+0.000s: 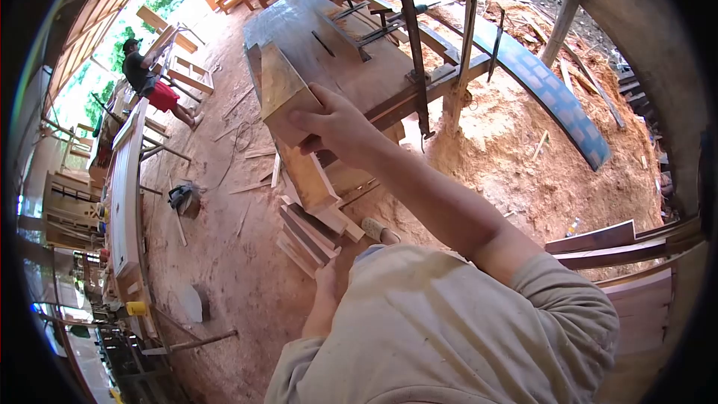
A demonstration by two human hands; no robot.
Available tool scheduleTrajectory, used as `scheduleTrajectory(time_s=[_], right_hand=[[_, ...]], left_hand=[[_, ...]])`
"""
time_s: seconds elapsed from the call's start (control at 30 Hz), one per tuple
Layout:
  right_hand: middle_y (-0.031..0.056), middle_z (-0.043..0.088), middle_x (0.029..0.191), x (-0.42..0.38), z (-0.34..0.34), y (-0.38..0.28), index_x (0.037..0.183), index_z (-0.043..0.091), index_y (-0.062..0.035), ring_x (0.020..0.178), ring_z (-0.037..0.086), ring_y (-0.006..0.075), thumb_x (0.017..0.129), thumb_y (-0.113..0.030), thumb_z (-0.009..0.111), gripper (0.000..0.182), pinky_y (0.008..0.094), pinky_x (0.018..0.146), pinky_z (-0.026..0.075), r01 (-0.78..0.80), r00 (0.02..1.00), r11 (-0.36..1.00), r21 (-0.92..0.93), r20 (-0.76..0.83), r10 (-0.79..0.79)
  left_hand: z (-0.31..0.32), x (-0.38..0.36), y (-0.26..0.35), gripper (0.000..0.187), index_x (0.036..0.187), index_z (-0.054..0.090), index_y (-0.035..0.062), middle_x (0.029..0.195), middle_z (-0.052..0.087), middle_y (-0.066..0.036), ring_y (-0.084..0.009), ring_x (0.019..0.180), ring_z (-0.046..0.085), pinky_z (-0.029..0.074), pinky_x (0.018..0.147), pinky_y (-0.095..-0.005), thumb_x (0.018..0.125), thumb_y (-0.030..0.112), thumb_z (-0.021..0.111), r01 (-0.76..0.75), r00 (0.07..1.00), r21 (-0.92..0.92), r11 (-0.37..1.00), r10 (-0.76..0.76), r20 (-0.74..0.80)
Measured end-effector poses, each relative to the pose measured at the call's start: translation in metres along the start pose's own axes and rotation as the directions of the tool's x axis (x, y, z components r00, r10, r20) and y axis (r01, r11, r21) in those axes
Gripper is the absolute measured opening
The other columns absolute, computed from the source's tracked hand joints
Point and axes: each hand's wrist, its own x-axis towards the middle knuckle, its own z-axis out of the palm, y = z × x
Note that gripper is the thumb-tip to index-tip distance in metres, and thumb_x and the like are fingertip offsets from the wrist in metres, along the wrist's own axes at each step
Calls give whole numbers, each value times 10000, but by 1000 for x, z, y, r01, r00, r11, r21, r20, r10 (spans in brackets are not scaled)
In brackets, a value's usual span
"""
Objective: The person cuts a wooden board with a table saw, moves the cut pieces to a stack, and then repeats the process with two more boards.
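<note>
My right hand [329, 126] stretches forward, its thumb and fingers closed on the end of a pale wooden board [288, 93]. The board lies at the near left edge of a workbench [288, 26] with a worn, greyish top. Lower down, close to my body, my left hand [327, 278] is closed around the near end of several narrow wooden strips [308, 230]. Part of that hand's fingers is hidden. Just beyond the strips stands another wooden piece [310, 179], below the bench edge.
Metal clamps [385, 26] and a slot sit on the bench. Posts [458, 82] rise at its right side, near a curved blue patterned panel [561, 97]. A power tool [182, 198] and offcuts lie on the dirt floor. Another person [146, 78] stands at far left.
</note>
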Motion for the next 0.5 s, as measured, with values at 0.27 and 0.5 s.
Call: scheduleTrajectory(time_s=[0.27, 0.5], right_hand=[[64, 651, 1055, 3, -32, -17, 1204, 583, -49, 875, 659, 144, 959, -179, 632, 282, 299, 652, 587, -20, 999, 998, 53, -49, 22], [94, 681, 1009, -24, -62, 2, 1210, 584, -58, 827, 695, 190, 927, -356, 695, 425, 342, 649, 604, -278, 944, 935, 221, -117, 308]], left_hand=[[10, 12, -6, 491, 1234, 608, -54, 1061, 662, -139, -229, 916, 652, 504, 778, -320, 825, 206, 688, 16, 997, 76, 997, -10, -80], [3, 6, -22, 505, 1244, 602, -41, 1159, 651, -154, -249, 944, 656, 505, 812, -321, 806, 190, 705, 47, 995, 142, 989, -35, -88]])
